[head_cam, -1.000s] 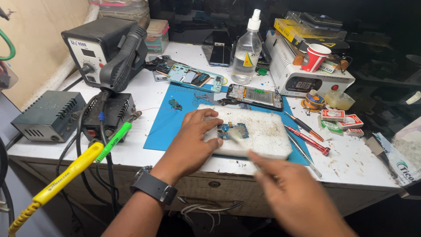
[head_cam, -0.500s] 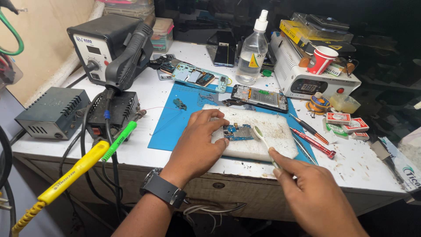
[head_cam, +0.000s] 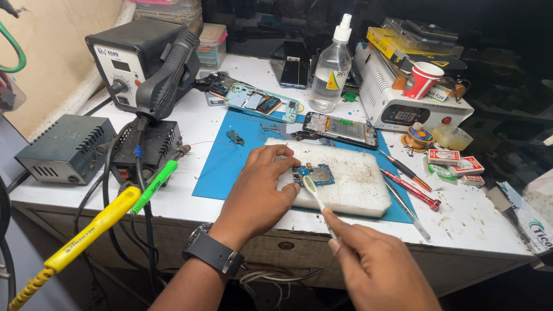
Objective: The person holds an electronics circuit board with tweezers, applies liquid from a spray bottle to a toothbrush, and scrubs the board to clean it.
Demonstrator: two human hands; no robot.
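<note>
I see my left hand point(head_cam: 256, 187) resting flat on the white foam pad point(head_cam: 357, 184), fingers together, their tips pinning the small blue circuit board point(head_cam: 314, 173) down near the pad's left end. My right hand point(head_cam: 383, 268) sits below the pad's front edge, thumb and fingers pinched shut on the handle of a toothbrush point(head_cam: 317, 198).

The toothbrush runs on a slant: its long axis goes from my right hand up and to the left, and the pale bristle head points at the board, touching or just above its near edge; I cannot tell which. The board itself lies flat, its longer side roughly along the pad's length.

The risks I judge from here: the board is held only by fingertip pressure, so a hard stroke toward the pad's left end could skid it out from under my fingers and off the pad onto the blue mat point(head_cam: 230, 167). Pressing too steeply could snag bristles on small parts and lift them. Crumbs of dirt lie on the pad to the right of the board, and a wide sweep could drag them back over it. The opened phone point(head_cam: 340, 128) lies just behind the pad, and two screwdrivers point(head_cam: 412, 184) lie just off its right end, near enough for a careless elbow swing to knock them.
</note>
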